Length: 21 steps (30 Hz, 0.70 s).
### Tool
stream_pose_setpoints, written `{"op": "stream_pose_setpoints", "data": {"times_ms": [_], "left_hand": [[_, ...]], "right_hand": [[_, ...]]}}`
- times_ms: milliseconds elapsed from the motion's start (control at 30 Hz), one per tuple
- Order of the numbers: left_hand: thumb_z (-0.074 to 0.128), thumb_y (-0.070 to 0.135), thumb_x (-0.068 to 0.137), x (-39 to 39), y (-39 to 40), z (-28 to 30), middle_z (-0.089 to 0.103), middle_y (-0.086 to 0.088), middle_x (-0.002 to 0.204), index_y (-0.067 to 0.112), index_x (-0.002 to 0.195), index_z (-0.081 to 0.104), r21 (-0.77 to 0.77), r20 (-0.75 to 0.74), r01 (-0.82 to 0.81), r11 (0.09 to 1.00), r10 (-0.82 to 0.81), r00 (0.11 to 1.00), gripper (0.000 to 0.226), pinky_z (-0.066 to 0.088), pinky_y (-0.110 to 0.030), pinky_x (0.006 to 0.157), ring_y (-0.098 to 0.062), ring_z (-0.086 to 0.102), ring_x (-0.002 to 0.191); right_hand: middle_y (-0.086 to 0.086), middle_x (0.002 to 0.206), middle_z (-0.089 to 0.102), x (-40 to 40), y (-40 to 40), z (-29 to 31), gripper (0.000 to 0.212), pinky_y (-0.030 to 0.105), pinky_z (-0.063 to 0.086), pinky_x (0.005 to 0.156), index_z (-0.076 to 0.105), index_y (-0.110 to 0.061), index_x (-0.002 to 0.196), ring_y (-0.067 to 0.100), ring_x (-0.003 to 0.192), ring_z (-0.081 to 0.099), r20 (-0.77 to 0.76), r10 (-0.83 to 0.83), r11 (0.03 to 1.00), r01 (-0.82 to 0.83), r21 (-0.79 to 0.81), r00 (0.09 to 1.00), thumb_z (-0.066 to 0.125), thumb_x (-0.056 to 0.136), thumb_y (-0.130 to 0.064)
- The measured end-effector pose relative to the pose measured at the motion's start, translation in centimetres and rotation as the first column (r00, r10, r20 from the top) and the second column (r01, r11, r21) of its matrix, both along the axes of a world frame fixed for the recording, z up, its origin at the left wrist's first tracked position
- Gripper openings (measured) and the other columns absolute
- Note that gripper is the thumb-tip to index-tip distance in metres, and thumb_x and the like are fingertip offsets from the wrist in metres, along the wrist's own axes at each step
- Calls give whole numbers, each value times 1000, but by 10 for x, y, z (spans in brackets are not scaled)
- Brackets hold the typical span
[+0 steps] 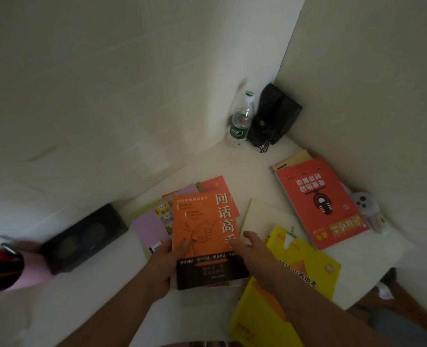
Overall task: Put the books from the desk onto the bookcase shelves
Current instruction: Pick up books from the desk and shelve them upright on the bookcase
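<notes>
Nearest the camera, the two forearms reach forward over the white worktop [99, 306], and between them sits the orange book [205, 236], its long axis running away from the person, title end farthest. The left hand [168, 265] grips the book's near-left edge, thumb curled over the cover and fingers hidden underneath. The right hand [247, 246] lies at the book's right edge with fingers loosely extended over the cover's margin; whether it pinches the edge or only touches it cannot be told. The left hand has the firmer hold, so a lift would likely turn on it, with the right steadying. The book rests on a loose pile: a lilac book [148, 229] beneath and to the left, and a red one [216, 185] peeking out beyond it. To the right lie a cream book [262, 216], a yellow book [295, 279] overlapping it and reaching toward the person, and farther right a red book [320, 204] stacked on at least one more. That makes seven books or so, all still on the worktop; no bookcase is in view. One water bottle [241, 118] stands in the corner beside a black pouch [274, 113], and one dark box [84, 239] sits at the left.
</notes>
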<state>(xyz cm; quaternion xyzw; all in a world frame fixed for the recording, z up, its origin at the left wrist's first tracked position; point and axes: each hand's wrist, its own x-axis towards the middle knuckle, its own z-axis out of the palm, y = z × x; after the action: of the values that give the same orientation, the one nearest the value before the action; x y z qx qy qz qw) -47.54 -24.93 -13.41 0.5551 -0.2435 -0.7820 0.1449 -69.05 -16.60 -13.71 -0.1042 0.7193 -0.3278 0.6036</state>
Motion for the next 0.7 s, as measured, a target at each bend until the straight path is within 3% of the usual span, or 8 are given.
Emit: {"op": "stream_pose_setpoints", "data": {"times_ms": [133, 200, 300, 400, 467, 533, 600, 700], "left_hand": [[60, 25, 102, 4, -6, 3, 74, -16, 128, 16, 139, 59, 26, -56, 53, 998, -52, 997, 38, 60, -55, 93, -39, 72, 114], [58, 24, 104, 7, -9, 5, 73, -16, 129, 16, 140, 56, 9, -65, 105, 994, -104, 992, 37, 61, -52, 92, -39, 72, 116], [65, 19, 102, 10, -14, 8, 70, -13, 135, 19, 143, 53, -126, -74, 190, 974, -200, 977, 43, 57, -51, 101, -34, 69, 123], [85, 23, 84, 4, -20, 15, 70, -8, 136, 21, 143, 55, -350, 4, 332, 876, -353, 936, 66, 53, -50, 106, -27, 67, 127], [90, 21, 80, -9, -18, 24, 76, 0, 123, 21, 130, 68, -457, 112, 412, 788, -409, 906, 55, 58, -43, 99, -18, 71, 118], [85, 2, 83, -23, -9, 27, 80, 12, 101, 19, 109, 74, -513, 168, 410, 754, -380, 910, 32, 59, -26, 86, -2, 73, 100], [81, -7, 84, -32, 0, 23, 78, 10, 92, 16, 100, 73, -546, 233, 454, 704, -393, 890, 30, 58, -22, 81, 0, 71, 90], [81, -7, 82, -35, 11, 10, 75, -6, 93, 15, 99, 75, -558, 240, 454, 695, -389, 890, 28, 61, -33, 86, -10, 71, 94]], "right_hand": [[5, 110, 81, 3, -14, -10, 45, 52, 60, 99, 64, -15, 132, 27, 101, 78, 188, -20, 999, 11, 49, 982, 82, 91, -23], [6, 111, 80, 0, -13, -7, 50, 52, 60, 99, 64, -14, 131, 28, 104, 78, 201, 10, 1000, -13, 14, 979, 86, 85, -14], [2, 118, 78, -6, -6, 5, 66, 50, 60, 100, 59, -19, 135, 23, 110, 75, 82, 77, 987, -65, -145, 994, 88, 79, -1], [-1, 123, 77, -13, 5, 30, 63, 42, 60, 100, 62, -19, 135, 17, 117, 72, -1, 141, 933, -133, -335, 990, 80, 84, 12], [-12, 115, 79, -18, 18, 45, 51, 27, 60, 92, 71, -22, 119, 5, 110, 73, -89, 114, 897, -142, -419, 989, 81, 83, 13], [-23, 97, 78, -22, 34, 50, 43, 15, 54, 81, 76, -28, 95, -6, 95, 72, -294, 42, 888, -170, -427, 955, 82, 81, 12], [-17, 94, 77, -24, 50, 42, 47, 22, 54, 78, 75, -39, 96, 3, 91, 72, -427, -10, 893, -185, -412, 904, 84, 83, 5], [-17, 97, 76, -13, 64, 16, 48, 35, 56, 80, 71, -51, 101, 5, 89, 71, -452, -14, 926, -160, -343, 892, 83, 87, -7]]}}
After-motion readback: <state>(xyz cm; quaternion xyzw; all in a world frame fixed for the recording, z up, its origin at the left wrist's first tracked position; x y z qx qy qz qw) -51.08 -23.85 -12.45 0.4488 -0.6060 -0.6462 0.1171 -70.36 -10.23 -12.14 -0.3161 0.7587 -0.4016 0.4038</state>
